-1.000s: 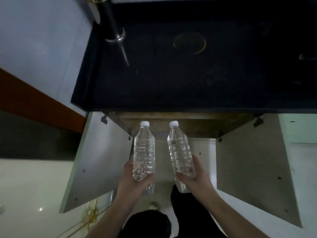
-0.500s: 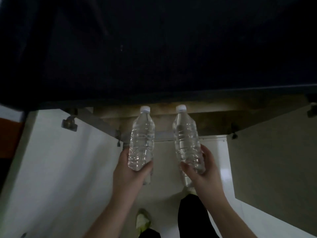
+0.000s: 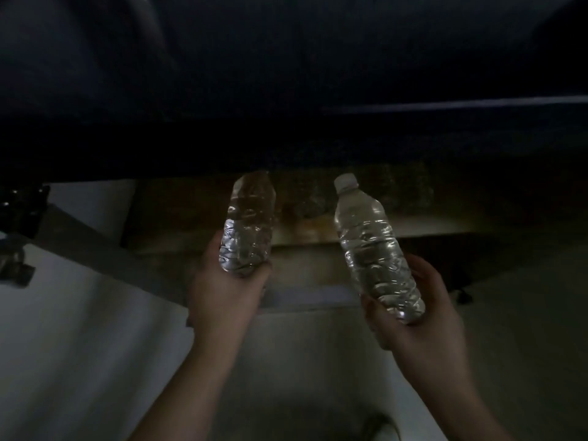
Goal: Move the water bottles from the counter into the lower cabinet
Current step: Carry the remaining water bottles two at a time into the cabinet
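Observation:
I hold two clear plastic water bottles in front of the open lower cabinet. My left hand grips the base of the left bottle, whose top reaches into the dark cabinet mouth so its cap is hard to see. My right hand grips the lower half of the right bottle, which leans left and shows a white cap. The cabinet's interior is dim and brownish.
The dark counter edge hangs over the cabinet opening. An open white cabinet door stands at the left with a hinge on it, and another open door is at the right. Pale floor lies below.
The view has dropped lower and closer to the cabinet. Both bottles have moved forward toward the opening and spread apart; the left bottle's top is now in shadow.

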`<state>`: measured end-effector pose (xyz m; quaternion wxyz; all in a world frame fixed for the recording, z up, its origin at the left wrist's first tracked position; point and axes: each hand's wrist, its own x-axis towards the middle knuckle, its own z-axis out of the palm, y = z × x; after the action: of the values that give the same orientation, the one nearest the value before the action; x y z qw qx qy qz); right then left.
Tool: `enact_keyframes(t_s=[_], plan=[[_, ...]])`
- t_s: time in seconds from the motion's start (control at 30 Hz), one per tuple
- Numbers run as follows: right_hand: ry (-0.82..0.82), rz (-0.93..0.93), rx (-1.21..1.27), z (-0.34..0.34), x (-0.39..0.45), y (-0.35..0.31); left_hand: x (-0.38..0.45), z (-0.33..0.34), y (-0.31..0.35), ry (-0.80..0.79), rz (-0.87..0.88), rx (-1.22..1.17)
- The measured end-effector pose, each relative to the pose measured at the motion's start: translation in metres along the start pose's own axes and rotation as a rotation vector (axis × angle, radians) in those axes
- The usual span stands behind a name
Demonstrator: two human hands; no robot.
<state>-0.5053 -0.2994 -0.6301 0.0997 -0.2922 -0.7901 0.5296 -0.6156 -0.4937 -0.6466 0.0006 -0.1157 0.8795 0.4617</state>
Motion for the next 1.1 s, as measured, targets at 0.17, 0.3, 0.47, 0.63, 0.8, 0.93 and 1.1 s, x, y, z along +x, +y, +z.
enact_keyframes(t_s=[0.17,0.3,0.47,0.63,0.8,0.93,1.1], plan=[[0.039,-0.124,-0.049,0.012,0.033,0.013,0.031,0.028,-0.005,0.07,0.027,-0.036],[0.051,-0.189,-0.089,0.024,0.057,0.014,0.05,0.046,-0.009,0.045,0.015,-0.079],[0.081,-0.274,-0.136,0.038,0.072,0.017,0.066,0.066,-0.013,0.061,0.103,-0.023],[0.097,-0.339,-0.238,0.045,0.077,0.013,0.077,0.073,0.0,-0.003,0.118,-0.047],[0.182,-0.387,-0.454,0.054,0.084,-0.005,0.077,0.069,0.003,-0.221,0.315,-0.038],[0.231,-0.394,-0.463,0.072,0.083,-0.016,0.077,0.06,-0.021,-0.305,0.425,0.053],[0.273,-0.405,-0.454,0.087,0.092,-0.024,0.082,0.06,-0.039,-0.1,0.423,0.124]])
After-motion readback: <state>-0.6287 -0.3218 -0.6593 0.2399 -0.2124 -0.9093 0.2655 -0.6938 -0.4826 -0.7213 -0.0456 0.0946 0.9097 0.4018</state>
